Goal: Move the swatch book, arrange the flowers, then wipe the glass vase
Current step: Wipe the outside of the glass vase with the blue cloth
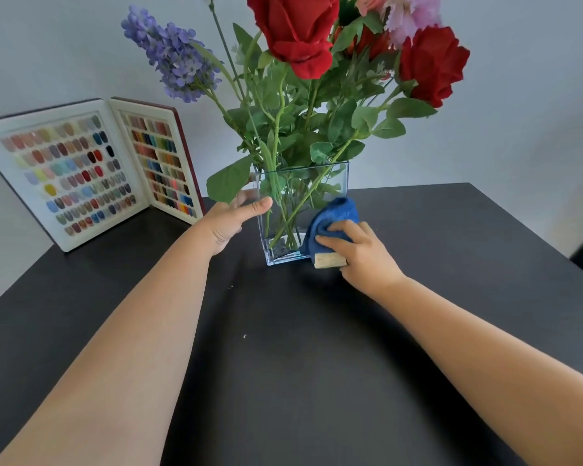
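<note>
L hand [231, 218] grips vase [303, 210] | R hand [354, 250] clutches cloth [330, 223] (L fingers hidden) | blooms [297, 31] cropped

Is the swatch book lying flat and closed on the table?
No, the swatch book stands open and upright at the black table's far left edge, against the wall.

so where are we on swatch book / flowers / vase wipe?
The swatch book stands open at the table's back left, clear of the vase, so that step looks done. The flowers stand in the glass vase, seemingly arranged. Wiping is in hand: the left hand steadies the vase's left side while the right hand presses a blue cloth against its lower right. Left: finishing the wipe.
</note>
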Tool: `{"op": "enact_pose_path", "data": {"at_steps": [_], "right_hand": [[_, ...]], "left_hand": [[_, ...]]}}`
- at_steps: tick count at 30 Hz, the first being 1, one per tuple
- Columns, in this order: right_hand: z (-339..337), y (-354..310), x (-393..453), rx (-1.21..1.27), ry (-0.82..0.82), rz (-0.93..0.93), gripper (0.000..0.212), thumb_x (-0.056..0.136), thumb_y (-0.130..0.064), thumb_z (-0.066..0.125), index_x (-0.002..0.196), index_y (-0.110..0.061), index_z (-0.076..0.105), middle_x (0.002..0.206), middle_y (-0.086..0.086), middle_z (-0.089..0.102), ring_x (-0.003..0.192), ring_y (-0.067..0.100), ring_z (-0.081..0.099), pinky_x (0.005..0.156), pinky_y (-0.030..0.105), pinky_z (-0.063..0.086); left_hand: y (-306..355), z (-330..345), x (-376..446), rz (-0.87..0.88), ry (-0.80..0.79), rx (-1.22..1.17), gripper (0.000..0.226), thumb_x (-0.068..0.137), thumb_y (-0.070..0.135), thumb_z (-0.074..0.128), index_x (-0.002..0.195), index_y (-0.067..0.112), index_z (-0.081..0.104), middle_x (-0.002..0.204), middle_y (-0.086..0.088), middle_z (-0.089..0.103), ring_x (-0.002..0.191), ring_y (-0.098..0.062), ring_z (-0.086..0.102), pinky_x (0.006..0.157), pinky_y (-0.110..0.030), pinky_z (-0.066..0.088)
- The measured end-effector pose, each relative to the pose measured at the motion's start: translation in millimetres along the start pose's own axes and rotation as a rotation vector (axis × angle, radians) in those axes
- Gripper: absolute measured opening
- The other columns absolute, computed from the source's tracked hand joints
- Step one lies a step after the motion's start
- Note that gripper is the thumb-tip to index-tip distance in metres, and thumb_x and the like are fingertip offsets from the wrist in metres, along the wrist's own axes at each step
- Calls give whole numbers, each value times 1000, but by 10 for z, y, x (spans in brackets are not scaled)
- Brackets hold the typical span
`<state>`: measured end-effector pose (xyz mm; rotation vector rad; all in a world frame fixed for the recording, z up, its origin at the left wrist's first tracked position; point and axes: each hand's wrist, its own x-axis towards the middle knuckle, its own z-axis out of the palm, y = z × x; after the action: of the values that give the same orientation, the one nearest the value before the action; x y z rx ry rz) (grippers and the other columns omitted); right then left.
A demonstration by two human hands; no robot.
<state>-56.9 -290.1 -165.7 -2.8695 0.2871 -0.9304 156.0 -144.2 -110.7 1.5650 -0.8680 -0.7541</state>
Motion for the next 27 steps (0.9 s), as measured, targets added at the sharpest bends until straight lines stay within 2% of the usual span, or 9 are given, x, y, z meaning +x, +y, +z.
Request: {"op": "enact_pose_path", "data": {"at_steps": [3, 5, 10, 15, 17, 19, 22, 24, 27], "right_hand": [[-131, -63, 182, 36, 220, -59, 65, 58, 23, 64, 117, -3, 67, 115, 23, 60, 87, 44, 54, 79, 44, 50], [-113, -178, 325, 24, 278, -94, 64, 59, 23, 61, 117, -2, 66, 114, 24, 61, 87, 44, 54, 79, 45, 49], [160, -415, 323, -85, 68, -201, 57, 62, 21, 58, 115, 0, 67, 112, 20, 64, 79, 41, 55, 74, 44, 52], [173, -368, 147, -71, -297, -165, 59, 74, 11, 55, 128, -13, 61, 132, 8, 55, 97, 35, 49, 89, 42, 44], [4, -356, 99, 9, -309, -145, 58, 75, 11, 57, 125, -18, 64, 131, 4, 56, 98, 33, 49, 89, 40, 43], [-249, -352, 78, 157, -205, -131, 57, 67, 13, 67, 115, -18, 70, 121, 3, 63, 94, 31, 54, 85, 37, 45], [-640, -298, 59, 362, -126, -83, 61, 61, 13, 72, 110, -22, 72, 114, -6, 66, 100, 18, 60, 89, 26, 45], [-843, -219, 52, 427, -214, -54, 64, 60, 17, 59, 110, -22, 72, 113, -9, 66, 104, 7, 60, 91, 18, 44], [-955, -19, 54, 386, -294, 4, 67, 62, 20, 51, 108, -24, 72, 109, -12, 67, 102, -2, 60, 89, 12, 43]], "left_hand": [[-20, 10, 10, 21, 39, -26, 42, 65, 54, 79, 102, 46, 62, 144, 7, 51, 139, -20, 36, 106, -52, 25], [-38, 34, 13, 38, 56, -44, 39, 69, 49, 80, 103, 43, 62, 139, 6, 56, 135, -20, 40, 102, -51, 25], [-50, 32, 30, 93, 62, -34, 37, 70, 45, 74, 105, 40, 61, 129, 8, 63, 122, -7, 51, 98, -40, 29], [-10, 11, 17, 18, 30, 13, 48, 65, 57, 79, 106, 43, 59, 148, 6, 48, 142, -17, 31, 116, -53, 15], [-7, 10, 20, 15, 33, 11, 38, 63, 58, 74, 99, 51, 63, 145, 7, 50, 141, -18, 33, 117, -56, 14], [-22, 19, 28, 25, 41, 23, 28, 61, 61, 74, 88, 62, 65, 140, 8, 54, 138, -18, 37, 116, -57, 16], [-76, 52, 64, 54, 66, -25, 54, 48, 72, 78, 95, 49, 65, 139, 8, 55, 135, -15, 41, 116, -56, 18], [-53, 100, 89, 87, 106, -79, 78, 36, 82, 77, 102, 45, 60, 141, 11, 52, 133, -11, 41, 115, -51, 20], [45, 176, 117, 155, 151, -46, 92, 38, 89, 70, 117, 46, 52, 139, 11, 52, 130, -10, 43, 115, -49, 24]]}}
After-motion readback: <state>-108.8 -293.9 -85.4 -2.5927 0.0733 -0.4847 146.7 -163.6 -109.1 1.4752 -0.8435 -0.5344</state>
